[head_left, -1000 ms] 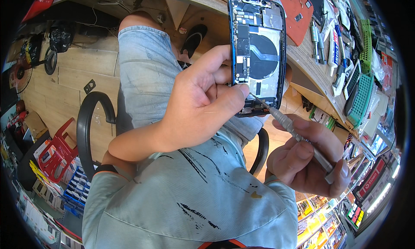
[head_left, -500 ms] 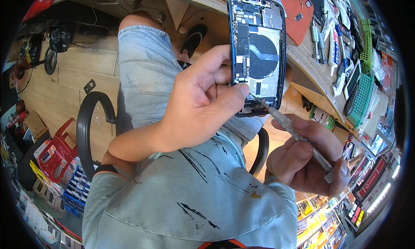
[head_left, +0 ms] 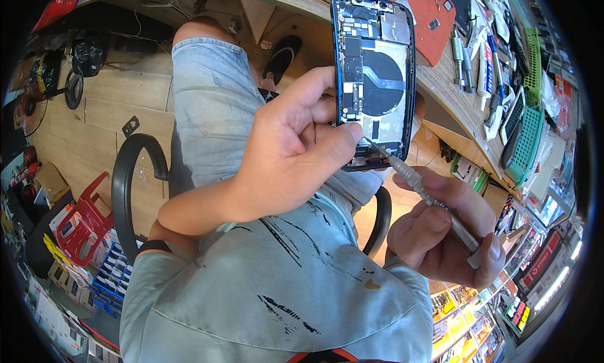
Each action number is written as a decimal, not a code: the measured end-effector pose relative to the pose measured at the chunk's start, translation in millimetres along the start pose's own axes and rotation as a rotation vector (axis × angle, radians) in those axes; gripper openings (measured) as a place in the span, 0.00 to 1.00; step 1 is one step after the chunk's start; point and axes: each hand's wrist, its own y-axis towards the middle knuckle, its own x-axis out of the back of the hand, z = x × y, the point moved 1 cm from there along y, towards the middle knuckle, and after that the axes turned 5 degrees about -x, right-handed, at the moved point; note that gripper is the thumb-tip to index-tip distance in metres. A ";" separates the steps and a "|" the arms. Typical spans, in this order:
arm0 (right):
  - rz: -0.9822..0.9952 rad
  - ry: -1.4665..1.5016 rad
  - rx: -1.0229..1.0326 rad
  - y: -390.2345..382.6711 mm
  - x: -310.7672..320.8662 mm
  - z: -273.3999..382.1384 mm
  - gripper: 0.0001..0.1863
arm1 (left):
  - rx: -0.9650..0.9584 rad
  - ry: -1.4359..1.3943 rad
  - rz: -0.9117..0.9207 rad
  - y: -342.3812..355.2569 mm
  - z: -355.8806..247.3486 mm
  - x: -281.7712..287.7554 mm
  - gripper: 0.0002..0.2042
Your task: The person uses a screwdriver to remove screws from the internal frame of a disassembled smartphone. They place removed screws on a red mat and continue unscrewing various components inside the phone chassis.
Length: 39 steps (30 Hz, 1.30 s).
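Note:
An opened smartphone (head_left: 374,79) with bare circuit board, metal shields and a round black coil is held upright in my left hand (head_left: 283,149), whose thumb presses on the lower left edge. My right hand (head_left: 447,231), at the lower right, has its fingers wrapped round a silver metal screwdriver (head_left: 409,177). Its thin tip reaches onto the lower part of the phone's inside, just beside my left thumb; whether it sits in a screw is too small to tell.
A wooden bench (head_left: 431,76) along the top and right carries a red mat (head_left: 428,29), tubes, tools and green mesh baskets (head_left: 522,149). My legs in denim shorts (head_left: 207,105) are below, between black chair arms (head_left: 135,161). A red plastic chair (head_left: 82,227) and a fan (head_left: 28,105) stand at left.
My right hand and the screwdriver have shifted very slightly left. The phone and my left hand look nearly unchanged.

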 end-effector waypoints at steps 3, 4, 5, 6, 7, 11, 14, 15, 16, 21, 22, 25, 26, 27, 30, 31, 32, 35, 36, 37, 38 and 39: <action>-0.007 0.002 -0.026 -4.3 2.6 1.4 0.27 | -0.007 0.004 0.008 0.5 -0.7 -1.0 0.24; -0.006 0.003 -0.025 -4.6 3.2 1.0 0.27 | -0.011 0.002 0.008 0.7 -1.1 -1.4 0.24; -0.006 0.005 -0.023 -4.8 3.8 0.7 0.26 | -0.008 -0.002 0.005 0.6 -1.2 -1.5 0.24; -0.010 0.010 -0.011 -3.8 3.2 -1.1 0.26 | -0.005 -0.006 0.001 0.5 -1.3 -1.7 0.24; -0.010 0.010 -0.006 -3.3 2.9 -1.0 0.26 | -0.001 -0.011 -0.002 0.3 -1.3 -1.7 0.24; -0.010 0.000 0.013 0.8 1.7 0.3 0.27 | -0.005 -0.039 -0.015 0.7 -1.8 -3.0 0.23; -0.034 0.003 0.052 3.3 -0.3 -2.3 0.28 | -0.006 -0.056 -0.021 1.3 -0.5 -3.2 0.23; -0.043 0.016 0.052 3.6 -1.4 -2.1 0.28 | 0.006 -0.066 -0.019 1.5 -1.3 -3.3 0.23; -0.052 0.026 0.052 3.5 -2.3 -1.8 0.28 | 0.019 -0.076 -0.017 1.5 -1.8 -3.5 0.23; -0.062 0.056 0.054 1.0 -3.0 -1.4 0.28 | -0.002 -0.044 -0.015 2.7 -2.1 -3.7 0.23; -0.055 0.053 0.057 1.3 -2.6 -1.4 0.28 | -0.001 -0.047 -0.018 2.7 -2.1 -3.8 0.23; -0.032 0.033 0.061 2.6 -1.3 -0.9 0.28 | 0.000 -0.031 -0.018 2.7 -2.7 -3.9 0.23; -0.025 0.025 0.056 2.3 -0.4 -0.5 0.27 | 0.002 -0.039 -0.021 2.7 -3.1 -4.3 0.23; -0.019 0.023 0.042 -0.6 2.6 0.6 0.27 | 0.004 -0.046 -0.023 2.5 -3.4 -5.0 0.24; -0.031 0.029 0.052 0.6 -1.4 -1.3 0.27 | 0.004 -0.056 -0.030 2.0 -2.4 -4.7 0.24; -0.016 0.029 0.055 1.7 -0.5 -1.1 0.28 | 0.002 -0.060 -0.033 1.9 -2.5 -4.8 0.24; -0.002 0.029 0.059 2.8 0.3 -1.0 0.28 | -0.003 -0.061 -0.032 1.8 -2.7 -4.7 0.24; 0.047 0.015 0.052 1.0 10.4 0.9 0.28 | -0.007 -0.058 -0.013 3.2 -2.6 -5.5 0.24; 0.026 0.010 0.056 1.0 9.6 1.3 0.28 | -0.004 -0.051 -0.003 4.0 -2.6 -6.0 0.24; 0.010 0.022 0.069 0.8 6.4 -1.2 0.28 | -0.011 -0.036 -0.008 3.1 -2.2 -5.1 0.24; -0.006 0.033 0.081 0.7 3.1 -3.5 0.28 | -0.013 -0.029 -0.011 2.5 -2.0 -4.3 0.24; -0.016 0.037 0.081 -0.4 1.0 -5.3 0.28 | -0.014 -0.023 -0.014 1.9 -2.2 -3.5 0.24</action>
